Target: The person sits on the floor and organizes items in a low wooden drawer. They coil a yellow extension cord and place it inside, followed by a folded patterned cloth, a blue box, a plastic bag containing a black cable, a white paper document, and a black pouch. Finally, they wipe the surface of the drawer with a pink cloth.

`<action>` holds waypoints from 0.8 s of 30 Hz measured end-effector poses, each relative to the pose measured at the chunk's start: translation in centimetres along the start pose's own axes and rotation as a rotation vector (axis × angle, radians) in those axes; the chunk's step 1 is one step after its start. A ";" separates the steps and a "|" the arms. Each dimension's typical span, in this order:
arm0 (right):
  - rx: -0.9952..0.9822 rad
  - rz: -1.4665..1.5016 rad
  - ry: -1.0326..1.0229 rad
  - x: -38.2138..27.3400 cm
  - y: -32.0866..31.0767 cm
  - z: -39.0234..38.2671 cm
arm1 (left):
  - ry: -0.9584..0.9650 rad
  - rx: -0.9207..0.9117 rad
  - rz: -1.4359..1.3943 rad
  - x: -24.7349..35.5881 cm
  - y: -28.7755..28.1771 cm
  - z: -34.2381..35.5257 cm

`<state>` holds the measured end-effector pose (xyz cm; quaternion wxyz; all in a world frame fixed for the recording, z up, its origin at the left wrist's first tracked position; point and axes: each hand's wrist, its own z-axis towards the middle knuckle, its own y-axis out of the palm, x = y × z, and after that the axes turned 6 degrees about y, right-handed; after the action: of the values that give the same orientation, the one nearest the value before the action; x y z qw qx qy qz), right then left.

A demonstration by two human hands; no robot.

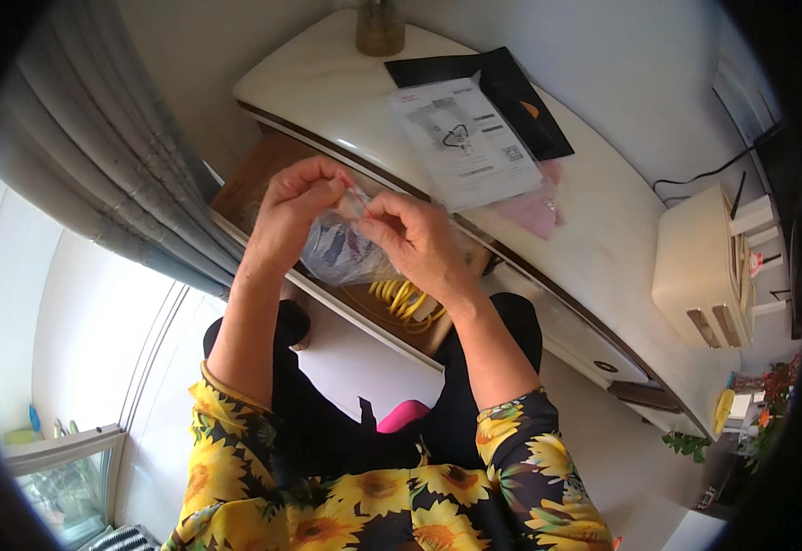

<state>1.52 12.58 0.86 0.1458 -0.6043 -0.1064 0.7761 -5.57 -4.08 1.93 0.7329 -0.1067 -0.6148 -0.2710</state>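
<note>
My left hand (302, 200) and my right hand (412, 231) are raised over an open drawer (258, 174). Both pinch the top of a small clear zip bag (355, 195) with a red strip along its edge. Below my fingers is crumpled clear plastic (350, 253) with something dark and bluish inside. I cannot tell whether it is part of the same bag. Next to it in the drawer lies a coiled yellow cable (405, 303).
On the white cabinet top (327, 78) lie a printed leaflet (460, 147), a black folder (534, 110) and a pink plastic bag (534, 207). A jar (380, 29) stands at the back. A cream box-shaped holder (699, 271) is at the right, a grey curtain (98, 156) at the left.
</note>
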 end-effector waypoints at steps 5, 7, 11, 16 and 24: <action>-0.001 -0.011 -0.030 0.1 0.1 0.0 | -0.001 -0.012 0.078 -0.1 -0.3 -0.1; 0.012 -0.036 -0.030 0.3 0.2 0.0 | 0.024 -0.023 0.171 0.1 -0.6 0.0; 0.002 -0.063 0.003 0.4 -0.5 -0.1 | -0.013 0.036 0.196 1.0 -0.4 -0.2; 0.031 -0.130 -0.047 0.4 -0.1 0.0 | 0.053 -0.102 0.246 0.0 -0.6 -0.4; -0.125 -0.050 0.015 0.6 -1.2 -0.2 | 0.093 0.030 0.149 -0.3 -0.8 -0.2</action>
<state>1.67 13.93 0.66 0.1278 -0.6153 -0.1687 0.7593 -5.88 -4.72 1.45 0.7802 -0.1285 -0.5746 -0.2112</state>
